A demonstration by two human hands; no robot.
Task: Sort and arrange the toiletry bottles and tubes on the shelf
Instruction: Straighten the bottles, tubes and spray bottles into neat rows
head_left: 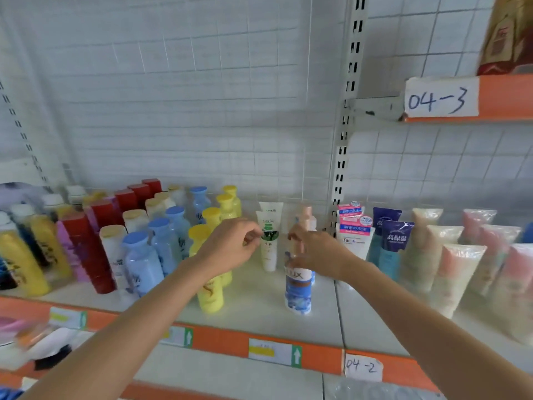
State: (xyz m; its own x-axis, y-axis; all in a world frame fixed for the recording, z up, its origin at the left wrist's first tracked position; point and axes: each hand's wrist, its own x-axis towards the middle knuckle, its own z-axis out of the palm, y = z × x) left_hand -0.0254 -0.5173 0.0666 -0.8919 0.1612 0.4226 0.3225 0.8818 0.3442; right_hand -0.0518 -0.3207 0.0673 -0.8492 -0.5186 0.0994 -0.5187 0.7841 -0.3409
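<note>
Head view: white shelf (259,310), tiled wall (187,96); hands' grip on anything unclear.

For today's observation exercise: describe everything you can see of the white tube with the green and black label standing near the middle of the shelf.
The white tube stands upright on its cap on the pale shelf, flat crimped end up. It looks like soft plastic, with a green band and a dark leafy print. A second white tube stands right behind it. The left hand has its fingertips at the tube's left edge; whether they pinch it cannot be told. The right hand is beside it, apart.
</note>
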